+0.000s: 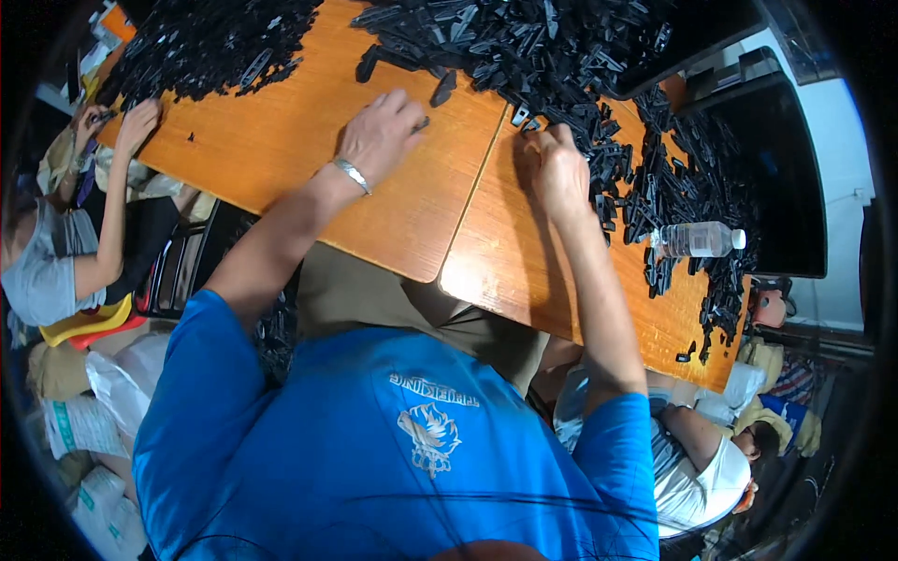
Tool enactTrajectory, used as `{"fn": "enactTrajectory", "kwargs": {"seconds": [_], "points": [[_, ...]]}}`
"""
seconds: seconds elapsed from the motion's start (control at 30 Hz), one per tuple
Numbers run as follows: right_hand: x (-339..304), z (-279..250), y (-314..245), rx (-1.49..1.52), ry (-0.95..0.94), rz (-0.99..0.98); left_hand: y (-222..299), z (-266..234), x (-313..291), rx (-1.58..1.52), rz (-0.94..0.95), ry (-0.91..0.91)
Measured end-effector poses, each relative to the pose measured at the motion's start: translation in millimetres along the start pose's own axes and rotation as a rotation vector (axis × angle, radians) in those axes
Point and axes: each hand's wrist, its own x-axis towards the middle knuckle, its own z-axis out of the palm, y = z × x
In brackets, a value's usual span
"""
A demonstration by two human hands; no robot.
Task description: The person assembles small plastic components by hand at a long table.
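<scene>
My left hand (pixel 382 138), with a silver bracelet at the wrist, is over the orange-brown wooden table (pixel 374 220). Its fingers are curled closed, and a small dark plastic piece (pixel 422 123) shows at their tips. At the near edge of a big heap of black plastic parts (pixel 505 56), my right hand (pixel 561 173) has its fingers pinched together on a small black part (pixel 530 124), mostly hidden by the fingers. A loose part with a light face (pixel 520 115) lies just beyond them. A few single parts (pixel 444 89) rest between the heap and my left hand.
Another dark heap (pixel 210 47) covers the far left, where a co-worker's hands (pixel 140 123) are at the table edge. A clear plastic bottle (pixel 697 239) lies among parts on the right, beside a large black bin (pixel 781 159). Another person (pixel 706 458) sits at lower right.
</scene>
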Motion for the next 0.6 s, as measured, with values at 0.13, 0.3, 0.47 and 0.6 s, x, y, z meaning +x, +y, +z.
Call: {"fn": "enactTrajectory", "kwargs": {"seconds": [0.13, 0.3, 0.47, 0.6], "points": [[27, 16, 21, -0.157, -0.048, -0.164, 18, 2, -22, -0.109, -0.036, 0.066], [50, 26, 30, -0.221, -0.175, -0.171, 21, -7, -39, -0.262, -0.176, -0.042], [41, 26, 36, -0.235, -0.103, -0.281, 23, -21, -30, -0.023, 0.008, -0.127], [24, 16, 22, -0.069, -0.124, -0.261, 13, -12, -18, 0.080, 0.245, -0.079]]}}
